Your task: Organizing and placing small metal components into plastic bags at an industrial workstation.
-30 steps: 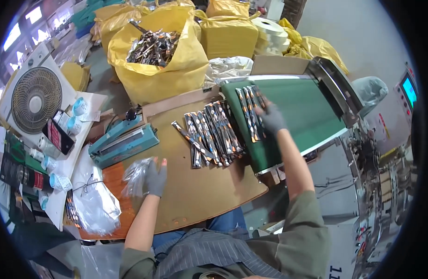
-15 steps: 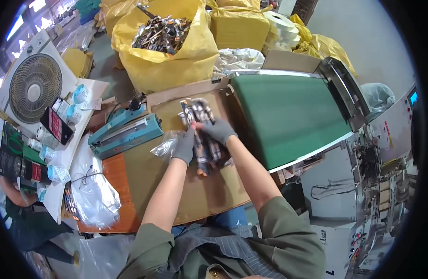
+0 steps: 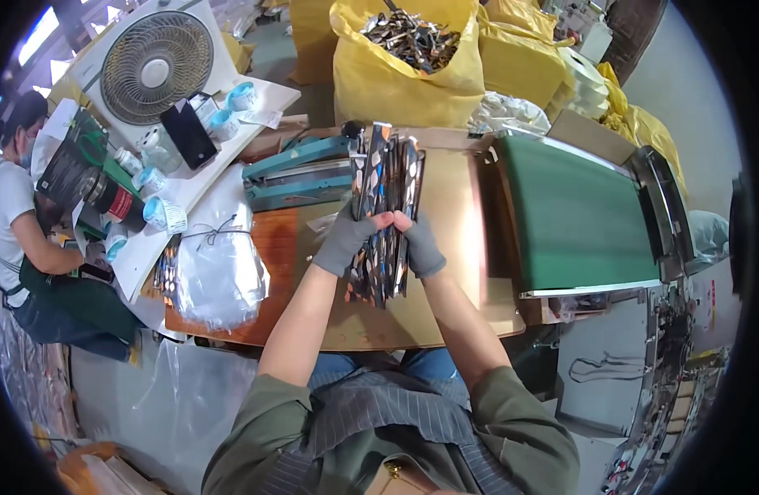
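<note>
Between both hands stands a bundle of long slim sachets, dark with orange, white and blue marks, over the cardboard-covered table. My left hand, in a grey fingerless glove, presses on its left side. Gloved the same way, my right hand grips the right side. The thumbs rest on the front and nearly meet; most other fingers are hidden behind the bundle. Part of a small clear plastic bag shows beside my left hand. Behind it sits a teal bag sealer.
A green conveyor belt lies to the right. Beyond the table, a yellow sack holds many sachets. Clear plastic bags lie left, beside a white shelf with tape rolls, a phone and a fan. A person sits far left.
My hands have shifted to opposite sides of the sachet bundle, which is now more upright and evenly lined up. The view has turned, bringing more of the left side into sight.
</note>
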The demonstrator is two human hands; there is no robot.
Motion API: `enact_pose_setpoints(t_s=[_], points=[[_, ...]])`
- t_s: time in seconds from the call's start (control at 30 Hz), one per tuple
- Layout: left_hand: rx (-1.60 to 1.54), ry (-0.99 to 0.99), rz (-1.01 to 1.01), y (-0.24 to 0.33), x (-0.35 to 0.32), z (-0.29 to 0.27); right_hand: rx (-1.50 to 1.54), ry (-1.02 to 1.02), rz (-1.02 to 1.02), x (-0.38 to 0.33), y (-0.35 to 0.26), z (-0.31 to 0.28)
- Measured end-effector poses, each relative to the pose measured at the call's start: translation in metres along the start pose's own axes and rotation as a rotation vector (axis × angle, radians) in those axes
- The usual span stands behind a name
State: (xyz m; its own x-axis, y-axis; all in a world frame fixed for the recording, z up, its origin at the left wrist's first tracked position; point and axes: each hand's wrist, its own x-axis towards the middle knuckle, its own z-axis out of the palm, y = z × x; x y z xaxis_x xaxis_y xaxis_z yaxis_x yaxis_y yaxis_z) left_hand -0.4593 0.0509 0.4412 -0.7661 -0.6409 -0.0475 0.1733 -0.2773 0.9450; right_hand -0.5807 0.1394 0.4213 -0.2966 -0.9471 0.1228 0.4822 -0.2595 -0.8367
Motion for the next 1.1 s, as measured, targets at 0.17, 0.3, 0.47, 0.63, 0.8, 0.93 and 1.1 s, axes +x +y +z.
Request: enact_pose_setpoints(t_s=[0.17, 0.3, 0.47, 0.63, 0.8, 0.93, 1.1], points=[[0.248, -0.019, 0.487, 0.039, -0.038, -0.002, -0.219, -0.061, -0.164, -0.021, -0.029, 0.031], [0.228, -0.152, 0.361, 0.019, -0.060, -0.015, -0.256, -0.169, -0.194, -0.043, -0.044, 0.056], [0.376, -0.168, 0.237, 0.015, -0.088, -0.015, -0.338, -0.088, -0.063, -0.064, -0.037, 0.102], [-0.018, -0.310, 0.060, 0.007, -0.133, -0.018, -0.614, -0.159, -0.118, -0.063, -0.059, 0.125], [-0.407, -0.071, 0.041, -0.047, -0.155, 0.016, -0.051, -0.304, 0.420, -0.061, -0.014, 0.067], [0.449, -0.059, 0.157, -0.049, -0.142, -0.056, 0.057, -0.258, 0.405, -0.073, -0.005, 0.080], [0.251, 0.009, 0.468, 0.045, -0.139, 0.002, 0.032, -0.294, 0.497, -0.068, 0.028, 0.073]])
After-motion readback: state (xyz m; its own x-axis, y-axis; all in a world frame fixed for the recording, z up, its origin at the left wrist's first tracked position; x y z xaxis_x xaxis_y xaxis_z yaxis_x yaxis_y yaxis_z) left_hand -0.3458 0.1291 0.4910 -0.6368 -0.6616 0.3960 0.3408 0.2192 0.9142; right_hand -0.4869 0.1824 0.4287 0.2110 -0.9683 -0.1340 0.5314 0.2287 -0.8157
